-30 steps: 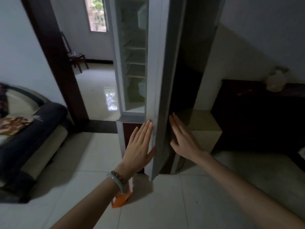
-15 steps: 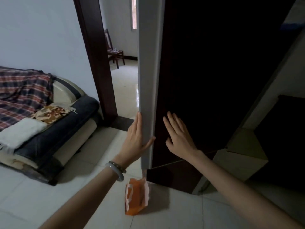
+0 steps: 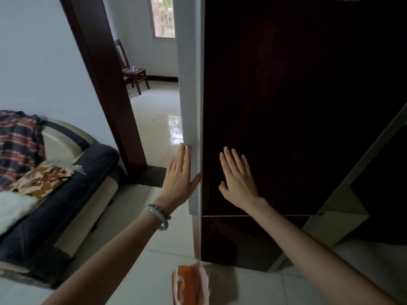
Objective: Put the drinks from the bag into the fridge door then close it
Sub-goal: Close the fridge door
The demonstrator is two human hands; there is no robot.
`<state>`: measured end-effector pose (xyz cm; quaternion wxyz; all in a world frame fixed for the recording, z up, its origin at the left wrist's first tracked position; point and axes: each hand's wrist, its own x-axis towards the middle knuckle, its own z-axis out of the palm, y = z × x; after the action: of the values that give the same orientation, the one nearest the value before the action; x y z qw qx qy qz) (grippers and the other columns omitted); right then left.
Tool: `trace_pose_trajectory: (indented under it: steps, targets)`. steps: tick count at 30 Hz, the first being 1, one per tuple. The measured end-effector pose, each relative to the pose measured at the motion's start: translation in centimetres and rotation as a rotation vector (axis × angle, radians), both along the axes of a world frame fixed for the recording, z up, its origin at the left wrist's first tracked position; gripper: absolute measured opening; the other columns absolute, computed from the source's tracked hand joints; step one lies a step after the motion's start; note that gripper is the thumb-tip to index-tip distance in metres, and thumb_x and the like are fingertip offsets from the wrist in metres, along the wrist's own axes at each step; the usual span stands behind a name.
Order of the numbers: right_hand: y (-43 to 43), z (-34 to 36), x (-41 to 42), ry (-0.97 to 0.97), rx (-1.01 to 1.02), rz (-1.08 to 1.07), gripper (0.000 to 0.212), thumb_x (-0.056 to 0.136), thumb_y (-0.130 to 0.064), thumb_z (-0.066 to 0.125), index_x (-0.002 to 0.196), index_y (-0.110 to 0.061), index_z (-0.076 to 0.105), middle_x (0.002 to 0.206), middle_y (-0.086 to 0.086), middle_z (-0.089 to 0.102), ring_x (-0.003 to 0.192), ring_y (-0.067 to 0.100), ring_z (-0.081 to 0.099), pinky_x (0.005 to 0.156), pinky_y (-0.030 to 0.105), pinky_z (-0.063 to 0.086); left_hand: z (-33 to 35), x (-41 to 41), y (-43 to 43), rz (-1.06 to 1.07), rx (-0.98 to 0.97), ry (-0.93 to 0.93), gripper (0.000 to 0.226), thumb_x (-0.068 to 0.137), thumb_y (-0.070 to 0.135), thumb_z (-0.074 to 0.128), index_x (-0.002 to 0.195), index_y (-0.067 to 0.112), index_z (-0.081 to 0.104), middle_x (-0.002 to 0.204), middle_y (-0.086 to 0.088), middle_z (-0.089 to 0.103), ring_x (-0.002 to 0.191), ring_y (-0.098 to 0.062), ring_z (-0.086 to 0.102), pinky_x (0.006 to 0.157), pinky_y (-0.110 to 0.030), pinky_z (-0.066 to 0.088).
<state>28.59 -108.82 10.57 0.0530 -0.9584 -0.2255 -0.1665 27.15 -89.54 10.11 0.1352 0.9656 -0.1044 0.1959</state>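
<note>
- left hand: fingers straight and together, laid flat on the pale grey side edge of the fridge door; thumb spread to the right, reaching the door's front corner. nothing grasped.
- right hand: just right of the left hand, palm flat on the dark glossy front of the fridge door, fingers straight and slightly fanned. nothing grasped.
- the grey edge runs upright between the two hands; whether the door sits fully home against the cabinet cannot be told.
- a horizontal seam crosses the dark front just below the right wrist, with a lower dark panel under it.
- orange bag: on the floor tiles below both hands, between the forearms, at the foot of the fridge; contents not discernible.
- left wrist carries a pale bangle and a beaded bracelet.
- well left of the left hand: a sofa with a plaid blanket.
- beyond the left fingertips: a dark door frame, and a wooden chair in the next room.
</note>
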Motion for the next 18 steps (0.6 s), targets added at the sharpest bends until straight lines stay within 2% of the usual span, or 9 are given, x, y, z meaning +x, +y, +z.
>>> trace_pose_trajectory:
  steps: [4, 9, 18]
  targets:
    - [0.6, 0.4, 3.2, 0.012, -0.031, -0.065, 0.085, 0.081, -0.022, 0.061, 0.147, -0.006, 0.01, 0.157, 0.011, 0.007, 0.143, 0.025, 0.0, 0.115, 0.044, 0.0, -0.5, 4.5, 0.9, -0.027, 0.103, 0.042, 0.078, 0.09, 0.059, 0.011, 0.145, 0.007, -0.01, 0.153, -0.011, -0.016, 0.141, -0.022, -0.014, 0.115, -0.037, 0.0]
    - [1.4, 0.2, 6.0, 0.036, -0.072, -0.154, 0.092, 0.082, -0.027, 0.061, 0.146, -0.009, -0.003, 0.156, 0.008, -0.005, 0.143, 0.024, -0.007, 0.115, 0.044, -0.005, -1.9, 8.1, 0.9, -0.108, 0.243, 0.066, 0.076, 0.092, 0.058, 0.017, 0.146, 0.007, 0.0, 0.154, -0.01, -0.008, 0.142, -0.024, -0.009, 0.116, -0.044, 0.006]
    - [1.4, -0.2, 6.0, 0.024, -0.111, -0.179, 0.091, 0.08, -0.023, 0.063, 0.148, -0.008, 0.003, 0.157, 0.009, -0.002, 0.144, 0.025, -0.004, 0.116, 0.048, 0.001, -2.8, 8.5, 0.9, -0.088, 0.312, 0.055, 0.077, 0.093, 0.055, 0.026, 0.146, 0.003, 0.004, 0.155, -0.015, -0.001, 0.142, -0.029, -0.001, 0.114, -0.044, 0.007]
